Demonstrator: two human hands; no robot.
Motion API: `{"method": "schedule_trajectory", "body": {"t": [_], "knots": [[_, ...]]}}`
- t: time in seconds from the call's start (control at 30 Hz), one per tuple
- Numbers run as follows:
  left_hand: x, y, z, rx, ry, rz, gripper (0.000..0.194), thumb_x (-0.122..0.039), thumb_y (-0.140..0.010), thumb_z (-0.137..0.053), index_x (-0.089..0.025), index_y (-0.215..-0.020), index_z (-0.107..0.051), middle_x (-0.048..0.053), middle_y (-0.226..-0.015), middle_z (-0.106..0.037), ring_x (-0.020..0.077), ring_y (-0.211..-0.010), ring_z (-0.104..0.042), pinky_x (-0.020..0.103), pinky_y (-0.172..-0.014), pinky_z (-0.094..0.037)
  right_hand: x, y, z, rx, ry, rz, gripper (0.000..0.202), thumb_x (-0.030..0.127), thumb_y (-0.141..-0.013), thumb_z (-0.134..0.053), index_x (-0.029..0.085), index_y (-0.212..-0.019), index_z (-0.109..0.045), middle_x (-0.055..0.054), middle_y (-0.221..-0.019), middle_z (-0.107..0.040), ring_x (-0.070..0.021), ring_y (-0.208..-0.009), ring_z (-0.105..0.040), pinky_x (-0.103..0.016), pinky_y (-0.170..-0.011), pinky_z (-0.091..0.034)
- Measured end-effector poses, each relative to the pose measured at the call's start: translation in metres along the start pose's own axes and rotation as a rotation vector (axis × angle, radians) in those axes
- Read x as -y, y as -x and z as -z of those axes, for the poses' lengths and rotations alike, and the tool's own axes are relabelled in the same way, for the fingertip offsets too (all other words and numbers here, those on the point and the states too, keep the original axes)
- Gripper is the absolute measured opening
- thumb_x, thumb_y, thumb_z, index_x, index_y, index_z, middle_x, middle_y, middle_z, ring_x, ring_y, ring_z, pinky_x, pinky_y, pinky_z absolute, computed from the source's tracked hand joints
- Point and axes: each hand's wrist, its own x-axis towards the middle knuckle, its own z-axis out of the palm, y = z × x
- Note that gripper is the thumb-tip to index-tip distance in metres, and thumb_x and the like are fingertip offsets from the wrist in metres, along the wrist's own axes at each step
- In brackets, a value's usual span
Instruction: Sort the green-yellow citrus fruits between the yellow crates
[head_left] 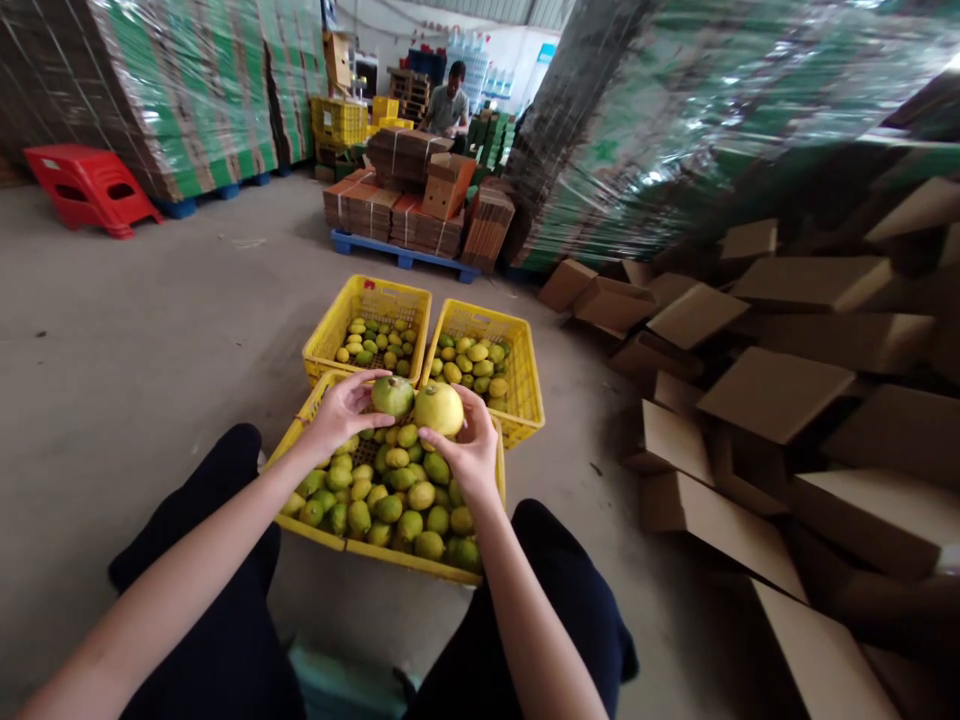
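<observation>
Fingers of my left hand pinch a green fruit just left of the yellow fruit my right hand grips.

Bare forearms extended forward, left hand, right hand — both curled, facing inward

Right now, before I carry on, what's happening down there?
The person's left hand holds a green fruit and the right hand a yellow fruit, side by side above the near crate. That crate holds many more green and yellow fruits. Just beyond it stand a back left crate and a back right crate, both with fruit inside. Farther off, a co-worker is behind stacked cardboard.
</observation>
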Motion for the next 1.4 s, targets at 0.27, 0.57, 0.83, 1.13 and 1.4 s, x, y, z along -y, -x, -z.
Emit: {"method": "schedule_trajectory", "body": {"t": [0.27,0.57,0.83,1.13,1.4], "knots": [[0.001,-0.002,-0.001,-0.115,0.409,0.251,0.042,-0.019,-0.061,-0.084,-0.019,-0.099,-0.065,0.004,-0.101,-0.072,0.0172,-0.097,-0.068,0.028,-0.087,-0.054,0.005,0.0,0.006,0.059,-0.155,-0.257,0.047,0.036,-0.061,-0.087,0.025,-0.096,-0.057,0.001,-0.099,-0.067,-0.0184,-0.089,-0.065,-0.031,-0.075,-0.056],[0.028,0.009,-0.032,-0.258,0.497,0.576,0.027,-0.012,-0.07,-0.077,-0.017,-0.094,-0.066,0.007,-0.103,-0.073,0.0196,-0.099,-0.068,0.025,-0.08,-0.056,-0.028,-0.003,-0.002,0.077,-0.44,-0.612,0.036,0.034,-0.057,-0.084,0.02,-0.084,-0.065,0.001,-0.075,-0.067,-0.0153,-0.069,-0.062,-0.026,-0.062,-0.05],[0.018,0.005,-0.035,-0.305,0.5,0.749,0.023,-0.034,-0.087,-0.059,-0.014,-0.079,-0.067,0.003,-0.062,-0.066,0.013,-0.05,-0.059,0.021,-0.044,-0.048,-0.022,-0.008,0.002,0.109,-0.651,-0.853,0.032,0.045,-0.074,-0.064,0.019,-0.093,-0.066,-0.005,-0.07,-0.071,-0.0245,-0.069,-0.07,-0.037,-0.057,-0.06],[-0.004,-0.009,-0.043,-0.309,0.661,0.856,0.032,-0.026,-0.093,-0.038,-0.01,-0.086,-0.065,0.005,-0.053,-0.063,0.0161,-0.038,-0.057,0.024,-0.034,-0.045,-0.005,-0.019,0.005,-0.035,-0.755,-1.009,0.035,0.042,-0.094,-0.049,0.011,-0.103,-0.063,-0.009,-0.07,-0.074,-0.0174,-0.048,-0.068,-0.024,-0.039,-0.056],[-0.003,-0.004,-0.038,-0.432,0.771,0.95,0.031,-0.028,-0.098,-0.038,-0.008,-0.103,-0.061,0.013,-0.073,-0.07,0.0189,-0.062,-0.07,0.024,-0.049,-0.058,-0.01,-0.015,-0.012,-0.232,-0.856,-0.998,0.03,0.042,-0.092,-0.056,0.013,-0.099,-0.064,-0.007,-0.065,-0.073,-0.0178,-0.052,-0.07,-0.021,-0.043,-0.057]]}}
